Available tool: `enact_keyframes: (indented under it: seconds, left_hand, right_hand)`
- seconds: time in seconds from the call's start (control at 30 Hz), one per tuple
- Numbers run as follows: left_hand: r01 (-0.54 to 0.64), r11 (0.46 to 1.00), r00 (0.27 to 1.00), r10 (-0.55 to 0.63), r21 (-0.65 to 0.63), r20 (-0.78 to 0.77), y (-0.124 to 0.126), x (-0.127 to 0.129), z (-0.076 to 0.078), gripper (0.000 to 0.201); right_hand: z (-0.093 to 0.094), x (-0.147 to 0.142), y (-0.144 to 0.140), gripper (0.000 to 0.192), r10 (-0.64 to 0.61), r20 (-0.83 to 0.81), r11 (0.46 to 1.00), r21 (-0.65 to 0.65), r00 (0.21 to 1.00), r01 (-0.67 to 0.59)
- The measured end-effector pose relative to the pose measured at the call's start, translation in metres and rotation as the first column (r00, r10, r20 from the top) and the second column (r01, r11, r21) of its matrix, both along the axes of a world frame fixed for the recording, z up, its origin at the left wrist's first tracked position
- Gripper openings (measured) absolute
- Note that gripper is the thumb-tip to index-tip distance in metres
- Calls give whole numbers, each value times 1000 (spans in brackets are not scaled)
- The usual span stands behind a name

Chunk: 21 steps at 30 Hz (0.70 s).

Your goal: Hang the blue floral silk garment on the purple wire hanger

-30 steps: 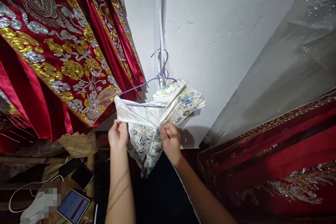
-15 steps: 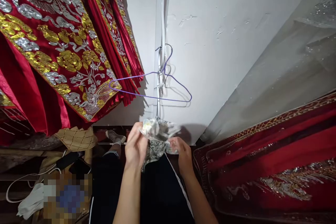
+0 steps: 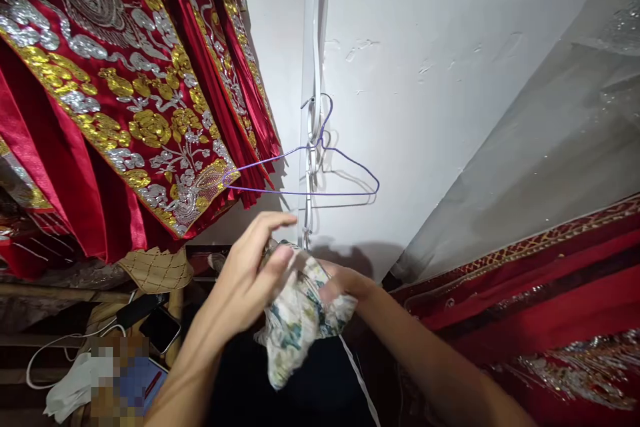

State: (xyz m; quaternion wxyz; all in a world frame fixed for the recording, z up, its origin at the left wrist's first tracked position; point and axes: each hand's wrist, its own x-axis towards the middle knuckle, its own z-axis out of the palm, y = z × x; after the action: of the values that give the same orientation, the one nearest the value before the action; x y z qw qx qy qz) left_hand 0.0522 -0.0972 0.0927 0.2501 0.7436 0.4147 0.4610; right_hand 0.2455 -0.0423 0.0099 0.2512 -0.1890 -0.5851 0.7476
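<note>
Both my hands hold a bunched white cloth with a blue and green flower print [image 3: 295, 320] in front of my body. My left hand [image 3: 250, 273] grips its top from the left, fingers stretched over it. My right hand [image 3: 345, 283] holds it from the right, partly hidden by the fabric. Just above the hands a bare purple wire hanger [image 3: 305, 177] hangs on a white strip [image 3: 314, 47] fixed to the white wall.
Red garments with gold and silver embroidery [image 3: 125, 93] hang at the left. More red embroidered fabric [image 3: 525, 320] lies at the right under a clear plastic sheet [image 3: 550, 120]. Below left are a phone [image 3: 160, 328], a white cable [image 3: 65, 347] and a woven item [image 3: 155, 268].
The flowered cloth has come off the purple hanger, which now hangs bare. My hands have drawn the cloth down and bunched it together near my body.
</note>
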Motion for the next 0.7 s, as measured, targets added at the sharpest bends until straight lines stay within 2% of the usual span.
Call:
enact_keyframes:
  seconds: [0.03, 0.07, 0.1, 0.17, 0.23, 0.27, 0.3, 0.33, 0.37, 0.4, 0.47, 0.53, 0.63, 0.7]
  left_hand:
    - [23, 999, 1000, -23, -28, -5, 8, -7, -3, 34]
    - [94, 991, 995, -97, -99, -32, 15, -13, -9, 37]
    - [179, 964, 978, -197, -195, -74, 21, -19, -17, 43]
    - [283, 880, 913, -369, -382, -176, 27, -30, -38, 57]
    - [250, 838, 857, -424, -484, -292, 27, -44, -57, 60]
    - [198, 841, 846, -406, -504, -345, 25, -52, -64, 59]
    - [143, 850, 841, -374, -507, -390, 24, -60, -68, 56]
    - [92, 861, 840, -337, -500, -426, 22, -69, -69, 52]
    - [46, 875, 841, -294, -481, -454, 21, -78, -69, 47]
    - [11, 889, 842, -255, -459, -475, 19, -86, -67, 42]
    - [-32, 902, 831, -215, -430, -513, 18, -98, -62, 33]
    - [-82, 913, 794, -183, -400, -580, 18, -104, -60, 28]
    - [-180, 951, 678, -66, -252, -732, 25, -103, -60, 27]
    - [-223, 966, 611, 32, -133, -791, 34, -99, -59, 29]
  right_hand:
    - [11, 2, 2, 50, 132, 34, 991, -31, 991, -131]
    - [22, 4, 4, 50, 215, 74, 976, -55, 974, -211]
    - [34, 7, 6, 47, 244, 123, 970, -55, 962, -238]
    - [54, 15, 15, 26, 153, 245, 983, 65, 957, -174]
    - [68, 24, 28, 11, -43, 330, 951, 303, 943, -63]
    - [72, 29, 36, 11, -187, 320, 895, 445, 929, 27]
    - [74, 33, 44, 13, -339, 265, 810, 571, 903, 136]
    - [74, 36, 53, 18, -457, 195, 721, 652, 868, 234]
    - [71, 38, 62, 29, -527, 143, 659, 691, 838, 297]
    - [66, 40, 71, 45, -557, 128, 636, 701, 820, 323]
    - [54, 39, 88, 77, -558, 186, 662, 687, 809, 299]
    - [41, 37, 104, 91, -588, 231, 660, 691, 775, 295]
    - [26, 37, 122, 84, -697, 183, 552, 754, 693, 356]
    - [20, 43, 128, 72, -725, 147, 500, 783, 672, 368]
